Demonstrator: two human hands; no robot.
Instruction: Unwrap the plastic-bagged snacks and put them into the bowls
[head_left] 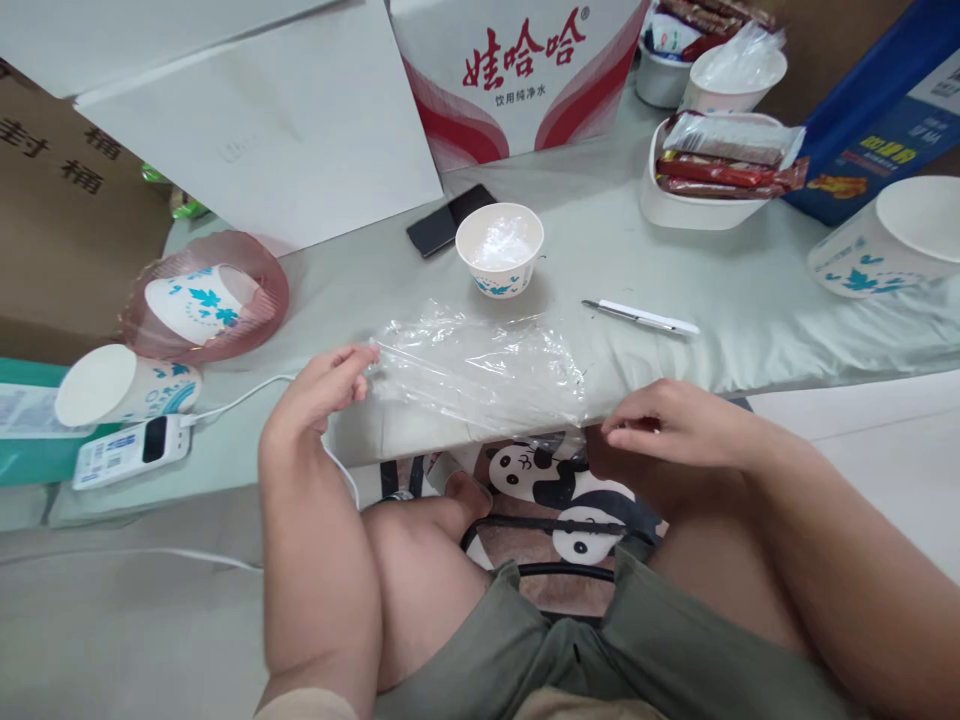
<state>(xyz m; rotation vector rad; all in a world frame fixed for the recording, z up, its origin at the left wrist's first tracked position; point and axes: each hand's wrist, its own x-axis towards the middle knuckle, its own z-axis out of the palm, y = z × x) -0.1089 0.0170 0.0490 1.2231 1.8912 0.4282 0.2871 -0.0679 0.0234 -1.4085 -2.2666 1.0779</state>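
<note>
A sheet of thin clear plastic film, possibly a flattened bag, lies crumpled on the cloth-covered table and hangs a little over its front edge. At its left corner, my left hand pinches the film between thumb and fingertips. My right hand is by the front edge, just right of the film, with fingers curled together; whether anything is between them is hidden. Behind the film stands a paper cup with a blue leaf print and clear plastic inside it. To the right lies a white pen.
A dark phone lies behind the cup. A pink bowl holding a paper cup, another tipped cup and a white power bank with a cable are left. Right are a snack tub and a large cup. Boxes line the back.
</note>
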